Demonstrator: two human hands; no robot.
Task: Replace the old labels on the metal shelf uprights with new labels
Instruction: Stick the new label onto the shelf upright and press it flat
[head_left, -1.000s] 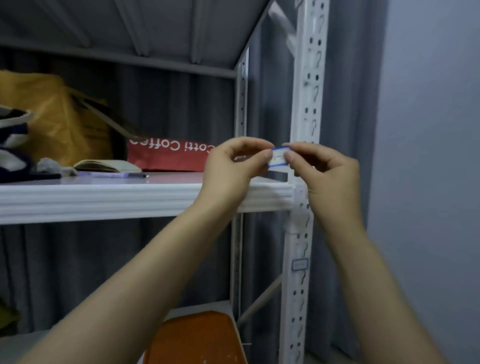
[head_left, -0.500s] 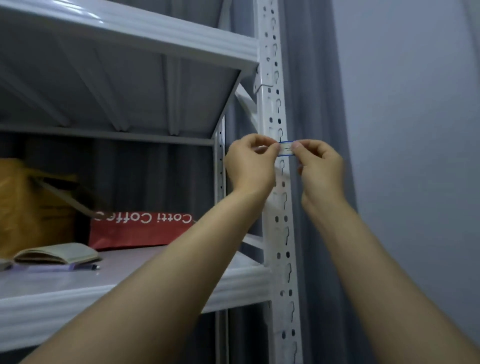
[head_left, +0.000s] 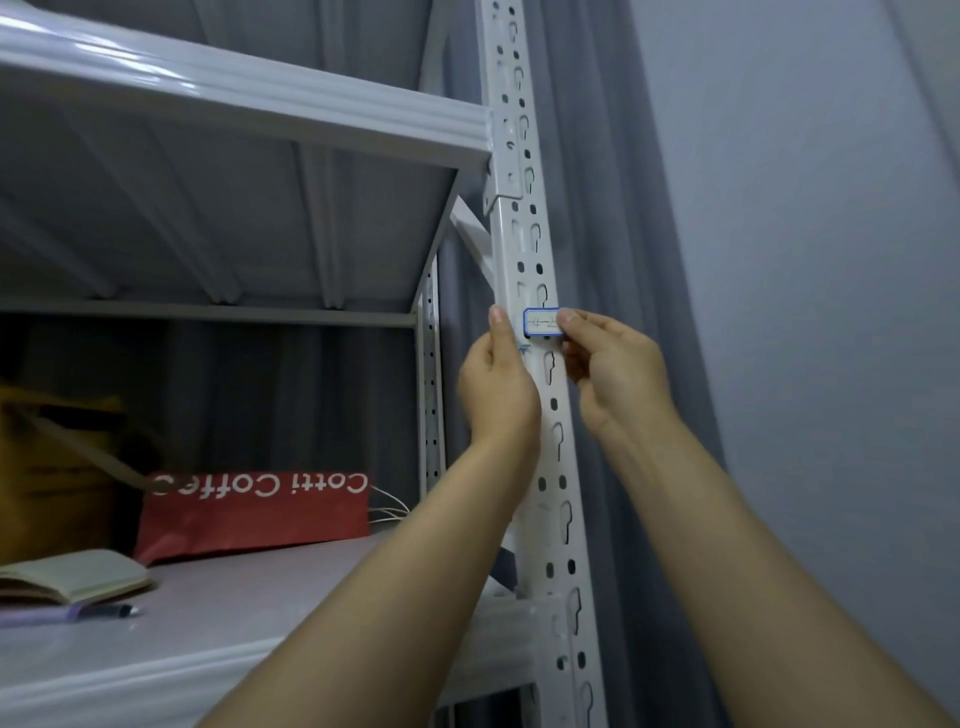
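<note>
A small white label (head_left: 540, 323) with a blue border and handwriting lies across the front of the white perforated upright (head_left: 530, 249), between the two shelves. My right hand (head_left: 615, 371) pinches the label's right end with thumb and forefinger. Just left of the label, my left hand (head_left: 496, 387) is raised beside the upright with its thumb straight up against the metal; its other fingers are hidden. A thin blue sliver shows just under the label's left corner; what it is I cannot make out.
The upper shelf (head_left: 260, 104) ends at the upright above my hands. On the lower shelf (head_left: 311, 587) lie a red Cotti Coffee bag (head_left: 260, 512), an open notebook (head_left: 72, 574), a pen (head_left: 104, 612) and a yellow bag (head_left: 47, 467). Grey curtain and wall stand to the right.
Both hands carried the label up from lower-shelf height to the upright. My left hand let go of its left end; the right hand still pinches it.
</note>
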